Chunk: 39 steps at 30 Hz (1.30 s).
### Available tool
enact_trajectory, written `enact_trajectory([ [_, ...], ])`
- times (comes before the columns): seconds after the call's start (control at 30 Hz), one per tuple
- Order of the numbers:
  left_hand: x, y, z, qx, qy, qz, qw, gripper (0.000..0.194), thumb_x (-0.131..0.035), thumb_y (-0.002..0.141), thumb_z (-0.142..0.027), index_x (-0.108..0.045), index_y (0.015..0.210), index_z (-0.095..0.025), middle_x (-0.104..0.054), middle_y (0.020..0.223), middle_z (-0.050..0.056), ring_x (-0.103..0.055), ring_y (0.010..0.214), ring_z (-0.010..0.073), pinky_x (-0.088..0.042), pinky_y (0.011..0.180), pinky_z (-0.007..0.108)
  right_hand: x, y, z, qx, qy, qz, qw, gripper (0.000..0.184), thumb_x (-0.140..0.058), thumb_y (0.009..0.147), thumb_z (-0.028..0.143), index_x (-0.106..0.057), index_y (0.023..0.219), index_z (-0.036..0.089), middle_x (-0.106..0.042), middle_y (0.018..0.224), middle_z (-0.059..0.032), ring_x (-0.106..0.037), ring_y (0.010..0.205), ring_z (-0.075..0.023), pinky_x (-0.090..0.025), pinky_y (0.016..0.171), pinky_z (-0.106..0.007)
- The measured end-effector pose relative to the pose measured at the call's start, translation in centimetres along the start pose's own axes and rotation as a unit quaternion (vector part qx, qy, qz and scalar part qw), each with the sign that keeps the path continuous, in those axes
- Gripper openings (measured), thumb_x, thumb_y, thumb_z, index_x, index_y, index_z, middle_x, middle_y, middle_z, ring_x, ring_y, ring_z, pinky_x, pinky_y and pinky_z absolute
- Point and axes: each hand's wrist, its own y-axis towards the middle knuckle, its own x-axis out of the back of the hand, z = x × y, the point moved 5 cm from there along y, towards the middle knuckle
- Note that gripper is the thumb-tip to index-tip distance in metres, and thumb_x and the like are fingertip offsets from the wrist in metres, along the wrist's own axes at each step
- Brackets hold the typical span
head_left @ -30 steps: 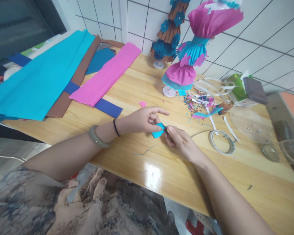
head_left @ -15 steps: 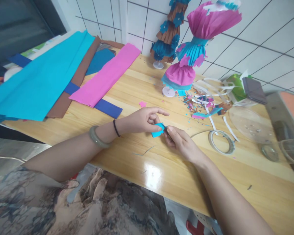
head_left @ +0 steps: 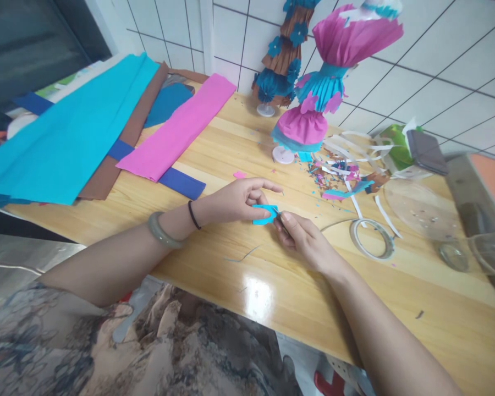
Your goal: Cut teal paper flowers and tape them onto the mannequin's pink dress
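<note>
My left hand (head_left: pixel 247 199) pinches a small piece of bright blue crepe paper (head_left: pixel 263 215) between thumb and fingers, its index finger stretched out. Close against the paper's right edge, my right hand (head_left: pixel 299 234) is closed around small dark scissors (head_left: pixel 278 213); most of them is hidden in the palm, with only the tips showing. Both hands are just above the wooden table (head_left: pixel 214 275). Behind the left hand lies a pink paper flower (head_left: pixel 240 175). A thin wire (head_left: pixel 243 256) lies in front of the hands.
Large sheets of blue (head_left: pixel 78 132), brown and pink crepe paper (head_left: pixel 181 126) cover the left side. Two paper-dressed stands, one pink and blue (head_left: pixel 303 124), rise at the back. Right are paper scraps (head_left: pixel 338 170), a tape roll (head_left: pixel 372 256), a tissue box with a phone (head_left: pixel 427 151), and clear plastic containers.
The blue paper has turned slightly in my left hand and now lies more level beside the scissors. My right hand has hardly moved.
</note>
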Motion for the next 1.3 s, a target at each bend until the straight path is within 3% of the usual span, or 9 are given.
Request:
enact_trajectory([
  [1.3, 0.46, -0.22, -0.28, 0.014, 0.001, -0.009, 1.000, 0.056, -0.066, 0.075, -0.021, -0.047, 0.126, -0.013, -0.059, 0.074, -0.001, -0.057, 0.064, 0.0074, -0.044, 0.059, 0.019, -0.01, 0.05, -0.08, -0.006, 0.000, 0.002, 1.000, 0.045, -0.031, 0.093, 0.057, -0.044, 0.072, 0.019, -0.032, 0.057, 0.0055, -0.027, 0.050, -0.0092, -0.021, 0.046, -0.024],
])
